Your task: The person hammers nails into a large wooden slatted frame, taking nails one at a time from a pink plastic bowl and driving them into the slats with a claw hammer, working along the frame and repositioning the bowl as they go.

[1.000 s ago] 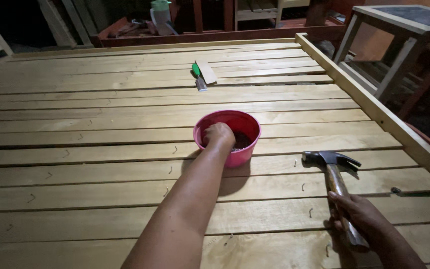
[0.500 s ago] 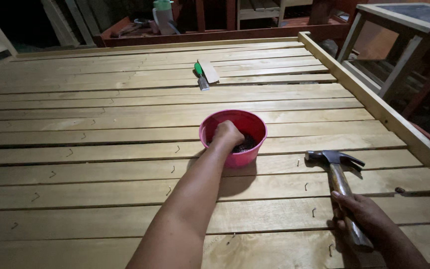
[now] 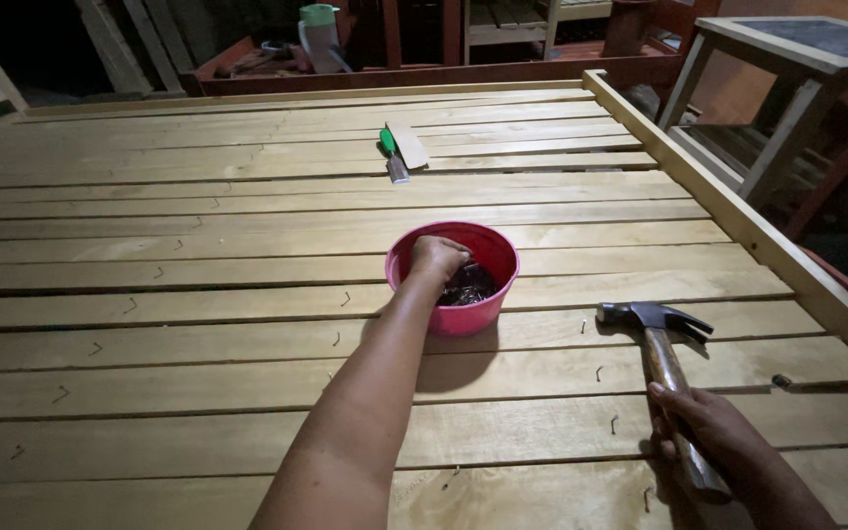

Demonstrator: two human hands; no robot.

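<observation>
A dim workshop holds a broad slatted wooden bed frame point(image 3: 247, 245) of pale planks, with bent nails point(image 3: 601, 373) standing proud in several slats and a green-handled tool point(image 3: 392, 152) lying far up the boards. The left hand point(image 3: 436, 257) is curled down inside a pink bowl point(image 3: 491, 306) of dark nails point(image 3: 468, 285), apparently picking one out; whether it grips any I cannot tell. The right hand point(image 3: 699, 432) is closed around the wooden handle of a claw hammer point(image 3: 655, 329) resting on a slat just right of the bowl, so a nail must be lifted clear and stood on a slat before striking.

Bare slats point(image 3: 198, 236) around pink bowl point(image 3: 488, 314)
</observation>
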